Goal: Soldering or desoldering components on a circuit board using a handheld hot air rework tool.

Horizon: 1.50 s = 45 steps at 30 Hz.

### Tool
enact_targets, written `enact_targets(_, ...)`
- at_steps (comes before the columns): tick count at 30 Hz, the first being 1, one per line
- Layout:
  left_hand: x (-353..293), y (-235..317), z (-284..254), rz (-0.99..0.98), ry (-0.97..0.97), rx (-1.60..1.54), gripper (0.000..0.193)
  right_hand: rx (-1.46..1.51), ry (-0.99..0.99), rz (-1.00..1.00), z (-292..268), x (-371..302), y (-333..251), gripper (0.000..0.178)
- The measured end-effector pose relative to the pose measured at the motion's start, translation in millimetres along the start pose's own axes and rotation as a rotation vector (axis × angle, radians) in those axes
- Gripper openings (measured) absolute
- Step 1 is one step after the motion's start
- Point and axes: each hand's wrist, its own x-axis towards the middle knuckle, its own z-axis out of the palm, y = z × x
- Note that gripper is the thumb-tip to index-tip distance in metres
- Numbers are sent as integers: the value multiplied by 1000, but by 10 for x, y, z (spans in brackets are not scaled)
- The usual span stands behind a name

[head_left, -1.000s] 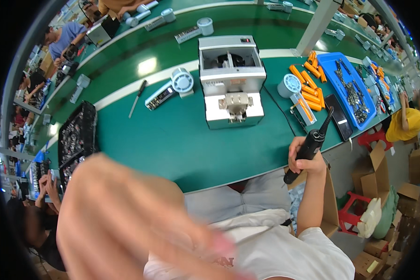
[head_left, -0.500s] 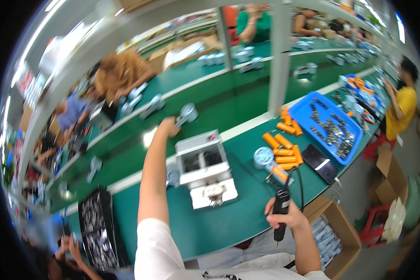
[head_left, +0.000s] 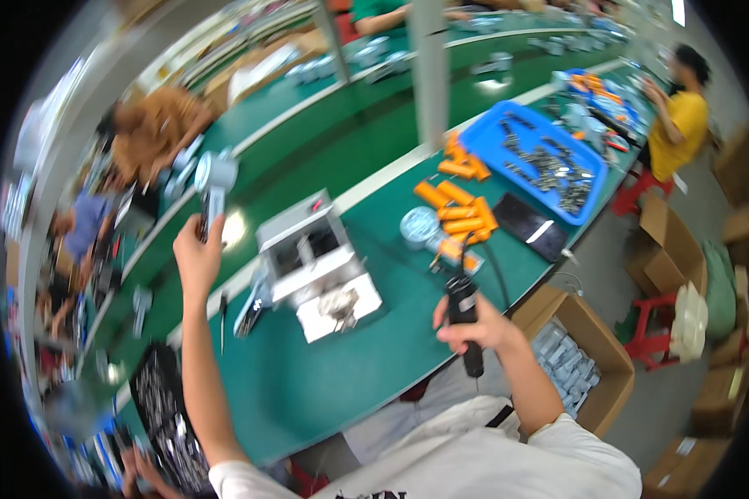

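My left hand (head_left: 198, 259), stretched out over the green conveyor, is closed round the handle of a light-blue handheld device (head_left: 216, 175) with a round head, held head upward. My right hand (head_left: 487, 327) grips a black corded electric screwdriver (head_left: 463, 308) near the table's front edge, its thin bit pointing down. Between the hands stands a grey-and-white metal fixture (head_left: 308, 249). Beside its left side lies another light-blue device (head_left: 255, 303). A further round-headed device (head_left: 420, 226) lies next to several orange cylindrical cells (head_left: 458, 212).
A blue tray (head_left: 483, 133) of small metal parts and a dark phone (head_left: 531, 227) lie to the right. Below the table edge is a cardboard box (head_left: 612, 366) of light-blue parts. A black bag of parts (head_left: 162, 399) sits at left. A white post (head_left: 431, 83) rises by the conveyor.
My left hand has lifted the light-blue device off the conveyor and turned it head upward. My right hand still holds the screwdriver. The whole view has swung to the right.
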Motion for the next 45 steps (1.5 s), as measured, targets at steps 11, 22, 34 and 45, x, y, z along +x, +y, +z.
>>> enact_targets(11,-2883,1061,-208,142,-222,-17,28,-82,46,-101,97,-80,205,29)
enact_targets(22,-2534,829,650,487,-481,-66,31,-79,116,-138,150,-174,151,23)
enact_targets(34,-2440,573,786,436,-386,-451,15,-264,274,-492,797,-341,-958,13)
enact_targets(45,-1676,-424,244,189,201,252,58,-32,242,-1028,1296,320,-1615,10)
